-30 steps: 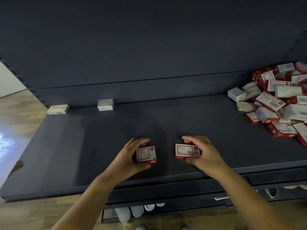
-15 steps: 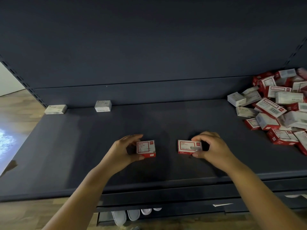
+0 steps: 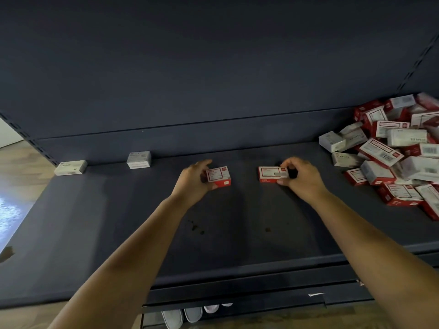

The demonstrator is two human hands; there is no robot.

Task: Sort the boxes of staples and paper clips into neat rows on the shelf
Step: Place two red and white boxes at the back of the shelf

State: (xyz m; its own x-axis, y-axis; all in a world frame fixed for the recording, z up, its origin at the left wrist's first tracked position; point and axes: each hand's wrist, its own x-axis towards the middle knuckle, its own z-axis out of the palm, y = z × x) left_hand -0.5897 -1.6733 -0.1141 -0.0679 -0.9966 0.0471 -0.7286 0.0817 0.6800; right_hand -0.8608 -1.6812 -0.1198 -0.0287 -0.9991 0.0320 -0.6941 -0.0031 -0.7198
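Gripping one red-and-white box [image 3: 218,176], the left hand [image 3: 193,180] mirrors the right hand [image 3: 303,178], which pinches another red-and-white box [image 3: 272,174] on the shelf [image 3: 118,210].

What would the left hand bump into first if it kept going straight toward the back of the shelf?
Probably nothing but the dark back wall. The left hand, gripping a red box, points at bare shelf. The white box sits off to its left, likely out of line, though depth is hard to judge.

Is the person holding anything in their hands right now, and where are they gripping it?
Yes. The left hand grips a red-and-white box by its left end; the right hand pinches another red-and-white box at its right end.
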